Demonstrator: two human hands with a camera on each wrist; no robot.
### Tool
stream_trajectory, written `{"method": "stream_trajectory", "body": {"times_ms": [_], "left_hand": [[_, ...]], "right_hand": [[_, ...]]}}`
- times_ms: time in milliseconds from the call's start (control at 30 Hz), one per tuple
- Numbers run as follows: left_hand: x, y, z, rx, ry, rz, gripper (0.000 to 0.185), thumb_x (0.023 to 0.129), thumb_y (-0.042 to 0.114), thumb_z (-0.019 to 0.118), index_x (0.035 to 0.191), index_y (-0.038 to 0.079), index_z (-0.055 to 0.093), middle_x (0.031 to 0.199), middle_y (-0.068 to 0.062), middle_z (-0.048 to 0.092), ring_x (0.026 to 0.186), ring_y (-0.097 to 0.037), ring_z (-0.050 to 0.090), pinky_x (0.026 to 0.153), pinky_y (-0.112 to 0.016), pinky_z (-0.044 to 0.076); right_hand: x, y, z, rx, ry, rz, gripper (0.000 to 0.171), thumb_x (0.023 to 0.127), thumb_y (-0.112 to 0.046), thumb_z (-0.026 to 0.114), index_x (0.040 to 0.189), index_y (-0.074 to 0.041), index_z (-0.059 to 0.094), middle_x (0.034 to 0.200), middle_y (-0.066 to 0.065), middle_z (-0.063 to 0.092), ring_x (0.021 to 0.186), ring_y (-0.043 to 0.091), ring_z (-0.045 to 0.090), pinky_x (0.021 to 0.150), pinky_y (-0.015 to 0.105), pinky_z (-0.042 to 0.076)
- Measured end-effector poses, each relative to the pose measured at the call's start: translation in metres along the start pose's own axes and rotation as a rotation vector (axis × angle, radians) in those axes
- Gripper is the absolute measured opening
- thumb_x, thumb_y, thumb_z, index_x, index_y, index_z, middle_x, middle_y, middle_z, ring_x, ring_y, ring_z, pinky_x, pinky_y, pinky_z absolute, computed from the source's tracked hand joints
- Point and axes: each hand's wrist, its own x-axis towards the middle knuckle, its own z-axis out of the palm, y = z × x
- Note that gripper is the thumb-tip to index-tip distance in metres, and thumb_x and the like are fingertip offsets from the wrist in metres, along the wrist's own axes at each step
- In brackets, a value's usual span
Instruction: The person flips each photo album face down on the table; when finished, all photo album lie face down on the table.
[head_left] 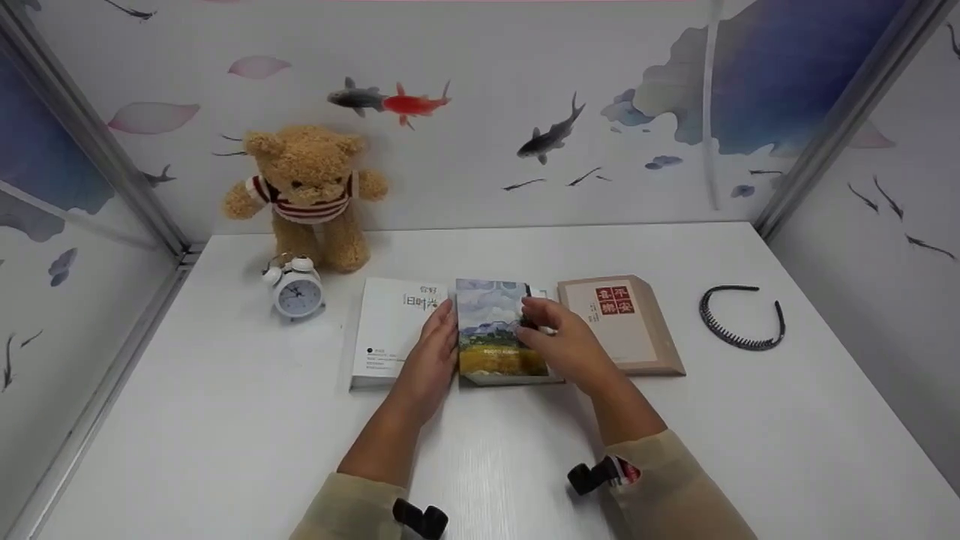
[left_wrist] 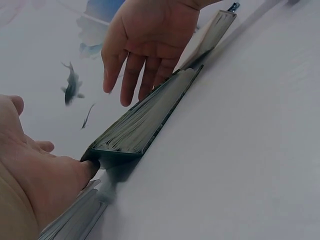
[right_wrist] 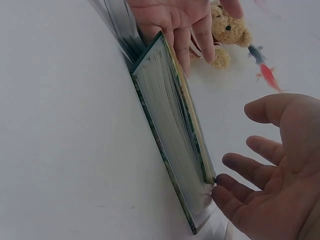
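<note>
Three books lie in a row on the white table (head_left: 225, 420). The middle book (head_left: 495, 334) has a landscape painting on its cover. My left hand (head_left: 435, 349) lies with straight fingers against its left edge, over the white book (head_left: 390, 330). My right hand (head_left: 559, 337) hovers over its right edge with relaxed, spread fingers, beside the tan book (head_left: 626, 322). In the left wrist view the left hand (left_wrist: 45, 185) touches the middle book's (left_wrist: 145, 120) corner. In the right wrist view a fingertip (right_wrist: 222, 195) of the right hand meets the book's (right_wrist: 172, 130) lower corner. Something dark lies partly hidden under the right hand.
A teddy bear (head_left: 307, 191) sits at the back left with a small white alarm clock (head_left: 296, 291) in front of it. A black toothed headband (head_left: 742, 319) lies at the right. Painted walls close in the table on three sides.
</note>
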Motion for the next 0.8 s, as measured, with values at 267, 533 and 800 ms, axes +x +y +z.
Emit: {"method": "stream_trajectory", "body": {"times_ms": [267, 533, 800], "left_hand": [[-0.003, 0.005, -0.002, -0.032, 0.048, 0.085, 0.062, 0.116, 0.042, 0.032, 0.173, 0.024, 0.015, 0.181, -0.004, 0.02, 0.17, -0.027, 0.013, 0.139, -0.05, 0.01], [-0.006, 0.005, 0.0, -0.04, 0.006, 0.076, 0.057, 0.117, 0.043, 0.028, 0.171, 0.035, 0.015, 0.178, 0.012, 0.025, 0.17, -0.022, 0.013, 0.139, -0.05, 0.014], [-0.011, 0.01, 0.006, -0.153, -0.021, 0.084, 0.056, 0.117, 0.043, 0.03, 0.17, 0.033, 0.017, 0.179, 0.006, 0.025, 0.168, -0.029, 0.021, 0.137, -0.054, 0.019]], "right_hand": [[-0.002, -0.002, 0.005, 0.016, -0.05, -0.045, 0.065, 0.103, -0.032, 0.072, 0.162, -0.023, 0.048, 0.162, 0.004, 0.055, 0.157, 0.032, 0.043, 0.125, 0.056, 0.043], [-0.007, -0.008, 0.006, 0.008, -0.066, 0.0, 0.064, 0.104, -0.037, 0.07, 0.163, -0.029, 0.046, 0.163, 0.003, 0.054, 0.16, 0.033, 0.04, 0.128, 0.059, 0.039], [-0.011, -0.02, 0.012, 0.09, -0.09, -0.036, 0.072, 0.102, -0.043, 0.072, 0.165, -0.031, 0.04, 0.169, 0.004, 0.047, 0.161, 0.033, 0.04, 0.128, 0.056, 0.038]]}}
